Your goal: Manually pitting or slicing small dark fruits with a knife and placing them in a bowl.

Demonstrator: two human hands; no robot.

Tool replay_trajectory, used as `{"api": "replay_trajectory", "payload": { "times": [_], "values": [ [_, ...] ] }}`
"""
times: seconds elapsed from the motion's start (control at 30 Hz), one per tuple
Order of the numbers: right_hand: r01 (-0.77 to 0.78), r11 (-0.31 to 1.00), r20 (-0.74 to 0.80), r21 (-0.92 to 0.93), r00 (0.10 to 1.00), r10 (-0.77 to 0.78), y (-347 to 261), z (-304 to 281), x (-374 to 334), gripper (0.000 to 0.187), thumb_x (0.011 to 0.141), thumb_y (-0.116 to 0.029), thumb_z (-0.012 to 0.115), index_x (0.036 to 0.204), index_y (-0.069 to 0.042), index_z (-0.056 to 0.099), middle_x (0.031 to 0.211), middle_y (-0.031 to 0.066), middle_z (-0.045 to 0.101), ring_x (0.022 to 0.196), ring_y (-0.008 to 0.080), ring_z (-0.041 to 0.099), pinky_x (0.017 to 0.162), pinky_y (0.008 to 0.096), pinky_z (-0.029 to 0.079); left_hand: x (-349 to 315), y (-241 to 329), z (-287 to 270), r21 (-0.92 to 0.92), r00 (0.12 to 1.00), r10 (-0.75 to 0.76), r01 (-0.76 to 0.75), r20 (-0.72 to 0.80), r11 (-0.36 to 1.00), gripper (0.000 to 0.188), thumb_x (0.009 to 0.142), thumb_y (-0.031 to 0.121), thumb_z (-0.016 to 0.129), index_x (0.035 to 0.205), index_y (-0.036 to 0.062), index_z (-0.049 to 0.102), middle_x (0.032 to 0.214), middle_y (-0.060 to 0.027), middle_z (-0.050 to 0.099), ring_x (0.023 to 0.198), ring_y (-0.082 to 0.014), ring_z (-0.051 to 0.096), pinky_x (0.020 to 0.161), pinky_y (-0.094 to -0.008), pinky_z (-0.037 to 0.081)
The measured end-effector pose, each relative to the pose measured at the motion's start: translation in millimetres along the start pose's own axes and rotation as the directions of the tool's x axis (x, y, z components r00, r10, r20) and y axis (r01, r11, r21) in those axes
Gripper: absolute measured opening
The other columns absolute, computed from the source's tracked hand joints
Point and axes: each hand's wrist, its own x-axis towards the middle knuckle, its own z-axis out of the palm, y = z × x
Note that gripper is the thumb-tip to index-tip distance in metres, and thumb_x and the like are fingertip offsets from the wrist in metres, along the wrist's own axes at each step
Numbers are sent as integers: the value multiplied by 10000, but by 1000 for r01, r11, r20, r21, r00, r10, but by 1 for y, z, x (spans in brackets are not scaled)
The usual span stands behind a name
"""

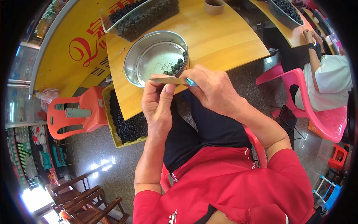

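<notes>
My right hand (220, 91) grips a small knife (168, 80) by its light blue handle. The blade points left and lies across the fingertips of my left hand (158, 110). Thumb and fingers of that left hand are closed in a pinch under the blade; whatever they hold is hidden. Both hands are above my lap, by the near edge of the wooden table (220, 41). Just beyond them stands a round metal pan (129, 71). Several dark round nut-like pieces (175, 68) lie at its right side, with dark crumbs on its bottom.
A clear bin (151, 23) full of dark pieces and a brown cup (214, 6) stand farther back. Below the table's left edge, a yellow crate (116, 130) holds dark bits beside an orange chair (80, 112). Another person (328, 80) sits right on a pink chair (317, 115).
</notes>
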Motion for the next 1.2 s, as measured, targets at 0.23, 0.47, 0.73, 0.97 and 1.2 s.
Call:
{"api": "replay_trajectory", "payload": {
  "times": [0.23, 0.47, 0.73, 0.97, 1.2],
  "values": [
    [-123, 950, -26, 287, 990, 137, 5, 4, 3, 171, 915, -158, 617, 1028, -30, 612, 831, 103, 624, 706, 192, 625, 629, 308, 486, 0, 2, 3, -46, 993, 114, -113, 22, 993, 123, 915, 49, 601, 1026, -3, 585, 967, -45, 547, 876, -99, 490, 802, -212, 380],
    [-398, 495, 253, 772, 908, 334, -13, 2, 13, 245, 935, -243, 625, 934, 2, 623, 790, -4, 597, 762, 62, 533, 666, 250, 459, 0, -7, 4, 7, 991, 131, -131, -14, 991, 161, 897, 27, 626, 1054, -4, 642, 980, -47, 559, 907, -117, 525, 831, -226, 412],
    [-476, 388, 343, 789, 866, 364, -18, -1, 15, 250, 955, -243, 593, 941, 5, 610, 842, 0, 601, 824, 52, 536, 718, 243, 467, -1, -8, 9, -141, 991, 129, -130, -18, 981, 161, 894, 26, 627, 1048, -18, 632, 996, -65, 561, 865, -136, 568, 817, -243, 452],
    [-26, 939, -44, 342, 998, 44, -5, 2, 7, 132, 888, -108, 640, 966, -13, 592, 766, 75, 561, 640, 190, 558, 558, 283, 432, -1, -13, 4, -224, 995, -19, -2, -94, 975, 150, 932, 103, 604, 1059, 25, 587, 995, -24, 598, 844, -85, 545, 770, -238, 451],
    [32, 987, -43, 155, 999, -26, 0, 0, 6, 161, 822, -30, 657, 970, -20, 594, 780, 123, 564, 653, 296, 593, 547, 361, 459, 2, -11, 10, -265, 998, -9, -8, -64, 964, 150, 945, 108, 581, 1076, 36, 561, 969, -20, 578, 814, -78, 521, 766, -237, 442]
  ]
}}
